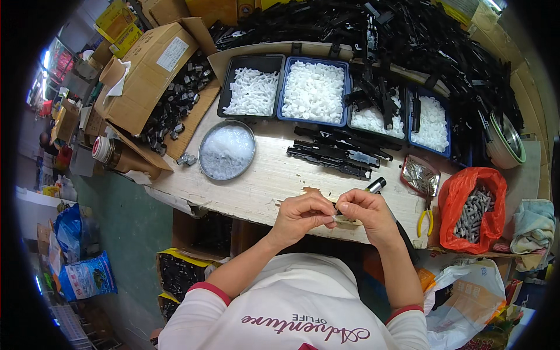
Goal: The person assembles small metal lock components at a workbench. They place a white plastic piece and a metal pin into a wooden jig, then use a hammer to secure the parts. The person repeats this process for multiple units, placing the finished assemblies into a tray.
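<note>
My left hand (302, 214) and my right hand (368, 213) meet over the front edge of the table, fingertips pinched close together. Between them is a small pale piece, mostly covered by the fingers, too small to name. Just beyond my right hand lies a dark cylindrical tool with a silvery end (377, 185). Farther back, a bundle of long black plastic parts (338, 153) lies on the table. Left of it stands a round metal dish (202, 153) holding clear and whitish small pieces.
Behind are a black tray (222, 102) and blue trays (282, 105) of white plastic pieces, with black parts heaped beyond. At right are a red bag (449, 216) of grey pieces, yellow-handled pliers (425, 221) and a small red-rimmed tray (408, 185). A cardboard box (140, 76) spills dark parts at left.
</note>
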Tool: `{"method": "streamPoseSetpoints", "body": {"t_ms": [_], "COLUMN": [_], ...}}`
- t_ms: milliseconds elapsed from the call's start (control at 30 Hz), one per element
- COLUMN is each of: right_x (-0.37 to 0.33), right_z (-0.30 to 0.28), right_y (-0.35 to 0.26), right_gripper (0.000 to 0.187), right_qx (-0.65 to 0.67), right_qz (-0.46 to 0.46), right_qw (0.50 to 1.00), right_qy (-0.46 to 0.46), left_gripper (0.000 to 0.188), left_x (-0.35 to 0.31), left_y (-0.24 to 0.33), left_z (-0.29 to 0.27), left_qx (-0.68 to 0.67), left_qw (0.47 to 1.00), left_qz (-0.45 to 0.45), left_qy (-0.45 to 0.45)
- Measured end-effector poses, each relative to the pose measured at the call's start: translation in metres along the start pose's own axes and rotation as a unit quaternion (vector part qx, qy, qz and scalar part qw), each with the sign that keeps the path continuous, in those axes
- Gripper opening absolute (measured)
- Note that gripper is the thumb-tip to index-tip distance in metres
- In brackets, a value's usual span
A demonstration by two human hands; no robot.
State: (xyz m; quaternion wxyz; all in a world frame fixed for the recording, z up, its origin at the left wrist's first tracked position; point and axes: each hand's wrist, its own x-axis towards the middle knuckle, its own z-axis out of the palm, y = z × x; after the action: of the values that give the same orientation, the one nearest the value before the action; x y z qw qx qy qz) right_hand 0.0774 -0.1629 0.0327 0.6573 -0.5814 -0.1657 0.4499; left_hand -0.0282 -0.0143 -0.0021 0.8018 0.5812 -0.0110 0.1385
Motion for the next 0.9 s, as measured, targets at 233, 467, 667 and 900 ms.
{"method": "streamPoseSetpoints", "body": {"t_ms": [233,467,667,900], "right_x": [0.0,-0.004,0.001,0.009], "right_z": [0.007,0.01,0.006,0.0], "right_y": [0.012,0.021,0.03,0.045], "right_gripper": [0.012,0.011,0.013,0.012], "right_qx": [-0.299,-0.447,-0.516,-0.584], "right_qz": [-0.155,-0.317,-0.362,-0.343], "right_qw": [0.94,0.83,0.768,0.73], "right_qy": [0.051,0.099,0.11,0.094], "left_gripper": [0.01,0.01,0.021,0.028], "left_x": [-0.002,-0.005,-0.002,-0.004], "left_y": [-0.009,-0.012,-0.009,-0.021], "left_z": [-0.004,-0.007,-0.011,-0.016], "left_qx": [0.173,0.221,0.359,0.488], "left_qw": [0.982,0.971,0.921,0.87], "left_qz": [0.073,0.078,0.153,0.076], "left_qy": [-0.009,0.036,0.009,-0.008]}}
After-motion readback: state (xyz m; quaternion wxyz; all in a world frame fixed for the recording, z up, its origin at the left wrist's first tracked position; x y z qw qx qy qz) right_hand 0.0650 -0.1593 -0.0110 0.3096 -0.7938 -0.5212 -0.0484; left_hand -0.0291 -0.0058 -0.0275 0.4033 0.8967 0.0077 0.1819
